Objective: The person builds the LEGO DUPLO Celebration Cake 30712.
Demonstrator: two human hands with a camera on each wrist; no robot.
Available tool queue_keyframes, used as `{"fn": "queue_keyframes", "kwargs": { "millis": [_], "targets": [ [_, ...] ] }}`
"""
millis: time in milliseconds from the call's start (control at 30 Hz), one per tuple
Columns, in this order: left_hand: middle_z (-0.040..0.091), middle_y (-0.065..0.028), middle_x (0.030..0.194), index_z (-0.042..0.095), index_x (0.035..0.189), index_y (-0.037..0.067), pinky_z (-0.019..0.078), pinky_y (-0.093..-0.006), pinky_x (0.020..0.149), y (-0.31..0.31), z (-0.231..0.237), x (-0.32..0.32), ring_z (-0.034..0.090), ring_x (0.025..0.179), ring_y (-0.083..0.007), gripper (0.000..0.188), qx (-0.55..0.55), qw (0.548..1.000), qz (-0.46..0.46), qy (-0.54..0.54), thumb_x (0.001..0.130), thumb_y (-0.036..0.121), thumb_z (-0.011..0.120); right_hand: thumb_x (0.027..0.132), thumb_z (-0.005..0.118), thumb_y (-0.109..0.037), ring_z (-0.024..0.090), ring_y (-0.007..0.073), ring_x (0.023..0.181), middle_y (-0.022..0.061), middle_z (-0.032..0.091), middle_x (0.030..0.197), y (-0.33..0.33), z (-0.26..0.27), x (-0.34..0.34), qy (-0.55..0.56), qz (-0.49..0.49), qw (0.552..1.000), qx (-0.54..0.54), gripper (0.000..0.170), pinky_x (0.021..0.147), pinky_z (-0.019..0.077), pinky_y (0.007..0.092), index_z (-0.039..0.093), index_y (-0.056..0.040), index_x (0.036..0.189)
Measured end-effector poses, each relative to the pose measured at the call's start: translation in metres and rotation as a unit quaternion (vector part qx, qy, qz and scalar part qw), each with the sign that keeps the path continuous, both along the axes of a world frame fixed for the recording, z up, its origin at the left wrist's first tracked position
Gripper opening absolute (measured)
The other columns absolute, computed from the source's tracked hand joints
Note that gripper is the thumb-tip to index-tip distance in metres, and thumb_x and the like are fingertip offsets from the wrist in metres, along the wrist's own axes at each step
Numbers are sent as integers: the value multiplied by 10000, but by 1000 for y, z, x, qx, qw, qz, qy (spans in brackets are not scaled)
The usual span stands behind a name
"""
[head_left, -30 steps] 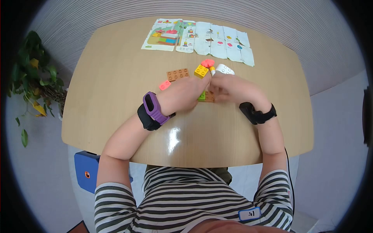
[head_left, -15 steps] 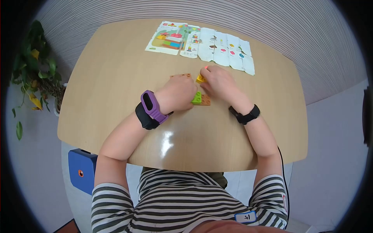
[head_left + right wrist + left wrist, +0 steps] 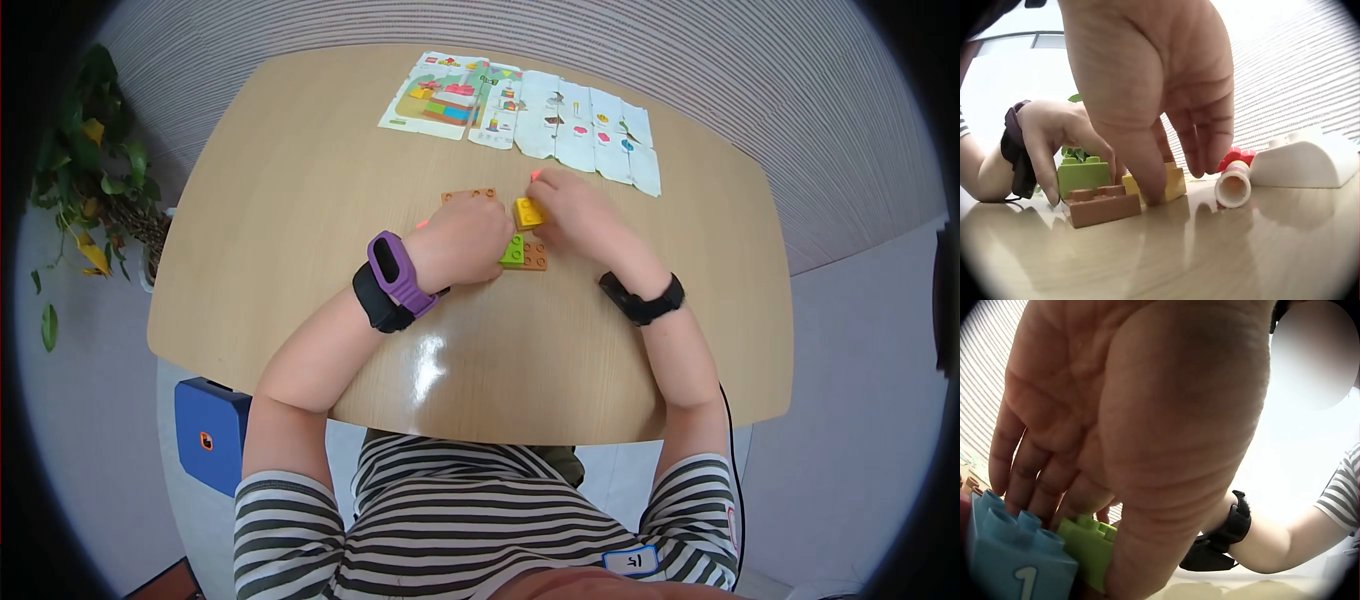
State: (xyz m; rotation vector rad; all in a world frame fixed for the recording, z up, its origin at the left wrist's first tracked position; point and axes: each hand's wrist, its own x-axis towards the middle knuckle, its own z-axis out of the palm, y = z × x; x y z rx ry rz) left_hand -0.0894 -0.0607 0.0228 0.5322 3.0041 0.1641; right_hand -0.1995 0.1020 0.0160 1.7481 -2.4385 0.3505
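Right hand [image 3: 583,213] pinches yellow block [image 3: 526,214] between thumb and fingers; block lies just upper right of green block [image 3: 514,250], gripped by left hand [image 3: 465,238], in head view

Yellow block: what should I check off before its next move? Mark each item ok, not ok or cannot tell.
1. Right hand has its grip on the yellow block: ok, thumb against its side.
2. Left hand steadying the green block: ok, it seems, thumb at its side.
3. Free studs on the brown plate: ok, exposed beside the green block.
4. Yellow block seated on those studs: not ok, off them.
5. Yellow block's underside clear: cannot tell, hidden.
6. Printed sheets uncovered: ok.
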Motion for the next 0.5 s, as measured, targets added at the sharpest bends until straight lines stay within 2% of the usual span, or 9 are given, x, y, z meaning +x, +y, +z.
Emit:
{"fn": "queue_keyframes", "kwargs": {
  "millis": [67,167,267,500],
  "targets": [
    [607,-153,817,634,793,-7,480,-395,746,-3,-5,0,601,820,-303,279,11,999,-14,26,674,233,710,725,672,-76,589,314,876,133,586,858,10,19,9,-7,-26,999,-24,257,733,491,405,579,-29,960],
    [601,-154,813,631,791,-11,482,-395,738,-1,-4,0,599,811,-304,281,12,1000,-12,22,675,234,707,715,674,-84,586,322,862,134,588,857,27,40,24,-80,-39,995,55,241,741,489,407,573,-10,921],
    [596,-153,807,626,786,-10,483,-393,738,2,-4,0,597,808,-303,277,10,1000,-3,17,677,233,702,699,678,-89,587,320,840,132,592,846,29,29,30,-95,12,995,26,220,720,488,408,564,-11,869],
    [589,-156,815,612,778,-9,481,-387,749,1,-3,-1,589,820,-310,271,20,1000,3,6,676,228,698,698,686,-120,595,308,823,127,595,817,25,18,34,-64,-2,997,46,216,684,494,399,553,-16,834]
  ]
}}
